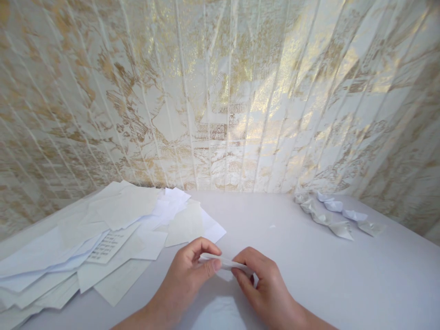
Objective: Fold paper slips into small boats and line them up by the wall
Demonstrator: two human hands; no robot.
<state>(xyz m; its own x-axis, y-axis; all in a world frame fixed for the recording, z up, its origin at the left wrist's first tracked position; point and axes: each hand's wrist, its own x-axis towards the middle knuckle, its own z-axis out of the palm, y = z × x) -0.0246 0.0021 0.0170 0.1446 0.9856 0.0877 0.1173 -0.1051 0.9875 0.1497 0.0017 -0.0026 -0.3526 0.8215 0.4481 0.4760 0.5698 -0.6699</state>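
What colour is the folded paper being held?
The folded paper is white, best seen in the head view.

open tabletop (240, 213) runs between the paper pile (125, 206) and folded papers (321, 218).

white-and-gold backdrop (220, 101), vertical lines | pale table (330, 279) before it

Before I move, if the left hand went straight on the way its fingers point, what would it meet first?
Most likely the right hand, gripping the other end of the folded paper; exact depth is unclear.
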